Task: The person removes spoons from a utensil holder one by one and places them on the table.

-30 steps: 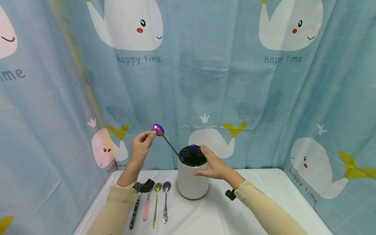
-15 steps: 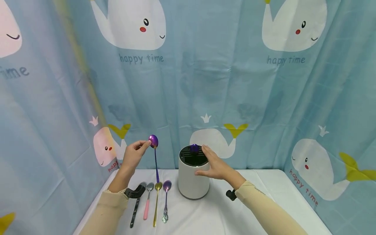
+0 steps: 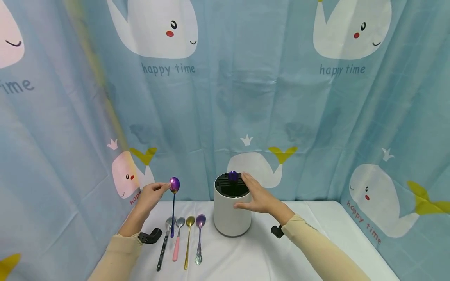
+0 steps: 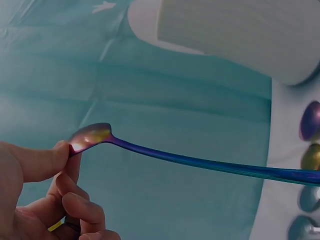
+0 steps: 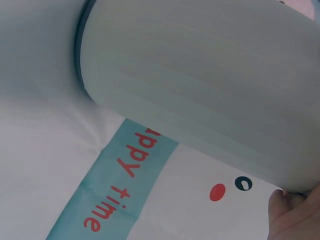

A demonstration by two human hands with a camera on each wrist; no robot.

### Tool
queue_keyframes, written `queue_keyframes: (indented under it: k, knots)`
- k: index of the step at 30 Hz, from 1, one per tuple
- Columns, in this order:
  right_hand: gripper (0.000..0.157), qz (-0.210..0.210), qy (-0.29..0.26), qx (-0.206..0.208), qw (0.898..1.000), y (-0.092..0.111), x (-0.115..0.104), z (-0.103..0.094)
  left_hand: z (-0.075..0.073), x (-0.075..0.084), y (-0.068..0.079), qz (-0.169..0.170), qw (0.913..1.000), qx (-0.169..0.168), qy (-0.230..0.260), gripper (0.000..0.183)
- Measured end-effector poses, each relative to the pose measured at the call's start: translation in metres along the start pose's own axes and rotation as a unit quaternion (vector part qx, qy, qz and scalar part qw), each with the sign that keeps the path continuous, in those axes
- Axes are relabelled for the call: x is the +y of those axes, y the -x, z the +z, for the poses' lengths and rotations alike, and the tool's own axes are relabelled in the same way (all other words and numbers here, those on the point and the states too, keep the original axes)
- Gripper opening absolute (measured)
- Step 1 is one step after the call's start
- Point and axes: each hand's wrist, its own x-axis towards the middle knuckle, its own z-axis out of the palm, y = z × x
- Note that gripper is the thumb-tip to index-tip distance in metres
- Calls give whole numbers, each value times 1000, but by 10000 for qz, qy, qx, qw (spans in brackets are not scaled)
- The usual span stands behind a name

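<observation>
In the head view, my left hand (image 3: 152, 194) pinches the bowl of a shiny purple-blue long-handled spoon (image 3: 174, 203). Its handle hangs down over the table, the tip between two spoons there. Close up in the left wrist view, thumb and fingers hold the bowl's edge of that spoon (image 4: 200, 161). To the right stands a white cylindrical utensil holder (image 3: 232, 218) with a black slotted top. My right hand (image 3: 261, 199) rests against its right side, fingers straight at the rim and thumb across the front. A dark purple spoon bowl (image 3: 233, 176) sticks up from the slots.
Left of the holder, several spoons lie in a row: one black-handled (image 3: 163, 249), one pink-handled (image 3: 176, 249), a gold one (image 3: 188, 246) and a purple one with an ornate handle (image 3: 199, 242). A whale-print curtain (image 3: 246, 97) encloses the white-covered table (image 3: 302, 257).
My left hand has carried the spoon left and down, away from the holder. Its handle tip has left the holder's rim, and the spoon now hangs almost upright. My right hand stays at the holder.
</observation>
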Motion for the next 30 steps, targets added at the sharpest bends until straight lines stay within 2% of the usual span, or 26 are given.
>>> queue_keyframes:
  k: [10, 16, 21, 30]
  knots:
    - [131, 42, 61, 12, 10000, 0, 0, -2, -16, -34, 0, -422, 9978, -271, -429, 60]
    - [130, 50, 40, 19, 10000, 2, -1, -2, -16, -51, 0, -336, 9957, -292, -810, 50]
    - [130, 57, 60, 13, 10000, 3, 0, -3, -14, -62, -2, -321, 9931, -396, -1054, 49]
    - [129, -34, 50, -47, 10000, 2, -3, -4, -8, -93, -14, -447, 9925, -515, -1017, 42]
